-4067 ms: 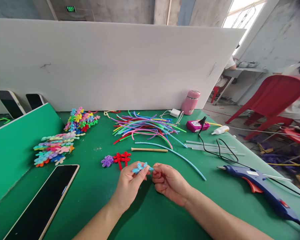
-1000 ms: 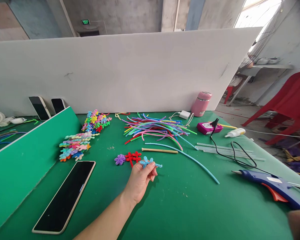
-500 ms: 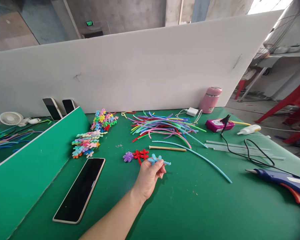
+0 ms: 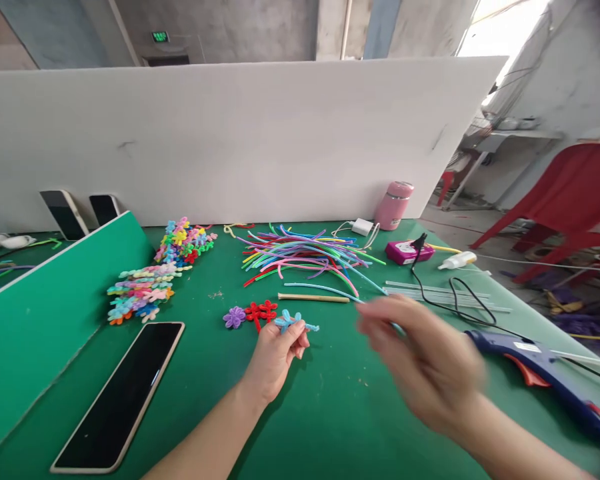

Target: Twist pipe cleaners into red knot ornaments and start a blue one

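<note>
My left hand (image 4: pixel 275 357) pinches a light blue pipe-cleaner flower (image 4: pixel 289 320) by its twisted stem above the green table. Just left of it lie red flowers (image 4: pixel 261 312) and a purple flower (image 4: pixel 235 317). My right hand (image 4: pixel 420 353) is blurred by motion, over the long light blue pipe cleaner (image 4: pixel 320 287) at the right; its fingers are smeared, and whether they hold anything cannot be told. A wooden stick (image 4: pixel 313 297) rests beyond the left hand.
Behind lies a heap of coloured pipe cleaners (image 4: pixel 305 252). Finished flowers (image 4: pixel 143 290) and a phone (image 4: pixel 123 393) are at left, beside a green divider (image 4: pixel 55 313). At right are a glue gun (image 4: pixel 525 353), its cable, glue sticks (image 4: pixel 445 295), and a pink bottle (image 4: pixel 394 206).
My right hand has come into view from the right. My left hand still holds the light blue flower. The whole view has shifted, with the table's things now further left.
</note>
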`<state>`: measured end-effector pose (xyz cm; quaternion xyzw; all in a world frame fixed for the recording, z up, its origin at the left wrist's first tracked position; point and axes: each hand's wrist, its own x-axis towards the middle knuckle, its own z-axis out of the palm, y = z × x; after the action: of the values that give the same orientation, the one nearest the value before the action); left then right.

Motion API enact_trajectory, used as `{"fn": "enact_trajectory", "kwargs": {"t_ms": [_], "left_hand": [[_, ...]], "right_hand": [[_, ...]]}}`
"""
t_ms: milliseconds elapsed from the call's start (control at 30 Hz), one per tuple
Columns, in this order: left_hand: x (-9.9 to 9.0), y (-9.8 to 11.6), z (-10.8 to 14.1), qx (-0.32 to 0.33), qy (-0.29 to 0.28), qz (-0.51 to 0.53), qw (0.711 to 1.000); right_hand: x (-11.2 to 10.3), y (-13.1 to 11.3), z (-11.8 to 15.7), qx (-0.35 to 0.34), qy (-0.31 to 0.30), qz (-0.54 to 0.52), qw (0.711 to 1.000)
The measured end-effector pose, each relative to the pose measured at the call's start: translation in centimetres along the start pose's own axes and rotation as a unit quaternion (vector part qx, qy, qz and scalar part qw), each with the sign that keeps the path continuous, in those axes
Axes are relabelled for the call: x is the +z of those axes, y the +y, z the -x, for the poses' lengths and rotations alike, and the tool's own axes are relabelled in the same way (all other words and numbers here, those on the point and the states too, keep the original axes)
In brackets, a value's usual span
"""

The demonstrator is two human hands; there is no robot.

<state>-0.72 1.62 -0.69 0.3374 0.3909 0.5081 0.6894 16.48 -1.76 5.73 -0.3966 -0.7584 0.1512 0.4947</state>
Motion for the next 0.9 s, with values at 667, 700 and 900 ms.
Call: {"fn": "enact_trajectory", "kwargs": {"t_ms": [667, 700, 900], "left_hand": [[-0.1, 0.1, 0.0, -0.029, 0.001, -0.015, 0.999], [-0.1, 0.1, 0.0, -0.029, 0.000, -0.019, 0.999], [0.0, 0.3, 0.0, -0.006, -0.008, -0.060, 0.998]], "right_hand": [[5.1, 5.4, 0.7, -0.054, -0.096, 0.098, 0.989], [5.1, 5.3, 0.7, -0.028, -0.097, 0.071, 0.992], [5.5, 4.7, 0.9, 0.209, -0.114, -0.117, 0.964]]}}
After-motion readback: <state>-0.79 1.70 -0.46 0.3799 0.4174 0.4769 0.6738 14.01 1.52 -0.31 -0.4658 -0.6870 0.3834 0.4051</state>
